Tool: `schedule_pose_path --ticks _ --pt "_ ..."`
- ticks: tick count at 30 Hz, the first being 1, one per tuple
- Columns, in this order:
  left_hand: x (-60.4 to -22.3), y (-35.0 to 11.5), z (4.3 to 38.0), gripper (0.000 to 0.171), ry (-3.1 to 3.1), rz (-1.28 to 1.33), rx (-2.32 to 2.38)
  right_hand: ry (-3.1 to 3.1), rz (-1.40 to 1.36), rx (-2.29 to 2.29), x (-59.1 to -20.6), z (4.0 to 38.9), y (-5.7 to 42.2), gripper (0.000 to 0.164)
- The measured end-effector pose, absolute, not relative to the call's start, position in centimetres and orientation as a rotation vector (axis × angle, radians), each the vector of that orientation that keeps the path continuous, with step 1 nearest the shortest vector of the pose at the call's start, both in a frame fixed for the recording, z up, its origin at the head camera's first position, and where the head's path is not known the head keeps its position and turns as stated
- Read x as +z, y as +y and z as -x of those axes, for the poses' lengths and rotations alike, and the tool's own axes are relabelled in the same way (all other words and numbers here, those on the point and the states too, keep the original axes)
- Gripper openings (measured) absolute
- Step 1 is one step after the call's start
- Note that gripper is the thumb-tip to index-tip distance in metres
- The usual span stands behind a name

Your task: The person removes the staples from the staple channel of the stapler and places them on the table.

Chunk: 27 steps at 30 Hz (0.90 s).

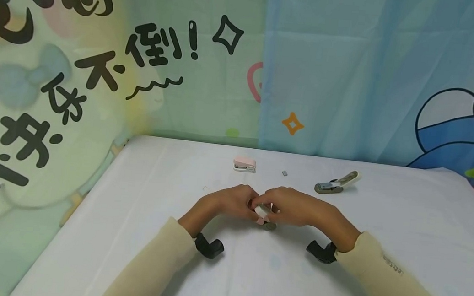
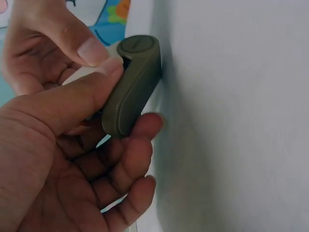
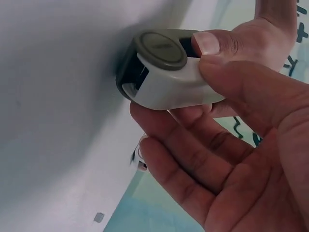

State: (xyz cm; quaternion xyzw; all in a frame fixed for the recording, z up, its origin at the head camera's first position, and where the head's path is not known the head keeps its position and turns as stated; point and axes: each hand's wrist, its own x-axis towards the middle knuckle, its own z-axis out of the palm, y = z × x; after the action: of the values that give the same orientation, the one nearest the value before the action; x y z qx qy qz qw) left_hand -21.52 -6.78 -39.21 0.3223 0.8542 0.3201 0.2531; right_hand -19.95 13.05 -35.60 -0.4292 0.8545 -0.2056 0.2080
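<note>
head view is showing the left hand [image 1: 236,200] and the right hand [image 1: 292,207] holding one small stapler [image 1: 263,211] between them, just above the white tablecloth [image 1: 261,278]. left wrist view is showing the left hand gripping the olive part, its thumb pressing near the inner edge and its other fingers curling below. right wrist view is showing the right hand pinching the white part, its thumb lying close beside the left thumb. a dark gap is showing between the two parts, though the fingers are hiding so much that how far they are parting is hard to tell. beyond the hands, a pink stapler [image 1: 244,164] is resting near the back edge, a small grey block [image 1: 284,173] is lying to its right, and an olive-and-white stapler [image 1: 337,182] is resting farther right, its upper arm tilting up.
</note>
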Motion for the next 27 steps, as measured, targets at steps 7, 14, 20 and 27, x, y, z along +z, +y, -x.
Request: schedule_pose_path --ticks 7,14,20,27 --pt "-39.5 -5.4 20.5 0.018 2.31 -0.935 0.895 2.417 1.19 -0.697 -36.5 18.9 14.8 0.025" --pt "-39.9 -4.9 19.6 0.025 2.374 -0.924 0.873 2.443 1.251 -0.73 -37.0 18.5 15.1 0.021" --pt "-40.2 -5.4 19.2 0.023 2.41 -0.852 0.909 2.511 1.354 -0.626 -37.1 18.0 14.6 0.023" --pt "-39.8 -5.7 19.0 0.029 2.431 -0.866 0.858 2.532 1.336 -0.589 -37.1 17.7 13.8 0.023"
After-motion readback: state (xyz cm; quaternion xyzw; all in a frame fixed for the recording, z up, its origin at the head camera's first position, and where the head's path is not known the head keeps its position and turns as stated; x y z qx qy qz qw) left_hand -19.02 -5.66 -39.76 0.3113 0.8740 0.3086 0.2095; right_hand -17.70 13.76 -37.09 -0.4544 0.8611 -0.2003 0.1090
